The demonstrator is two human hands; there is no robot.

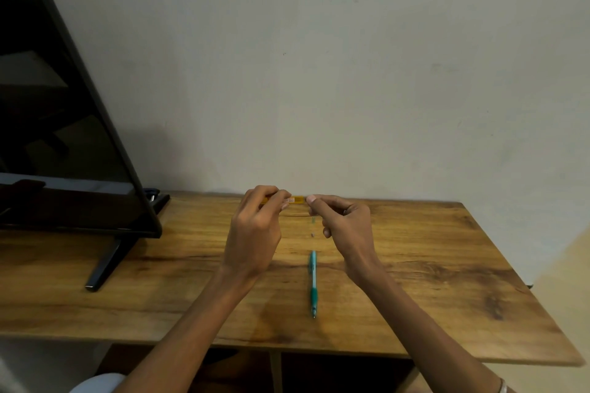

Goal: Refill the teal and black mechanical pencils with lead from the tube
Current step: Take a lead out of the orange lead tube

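Note:
My left hand (255,230) grips a small yellow lead tube (295,200) and holds it level above the wooden table (431,265). My right hand (346,226) pinches the tube's right end with thumb and forefinger. The teal mechanical pencil (313,284) lies on the table between my forearms, tip toward me. Two tiny parts lie beyond its far end: a small greenish piece (313,220) and a small dark piece (312,235). No black pencil is in view.
A dark flat screen (64,137) on a black stand (105,265) occupies the table's left side. A pale wall rises right behind the table. An open shelf shows below the front edge (287,348).

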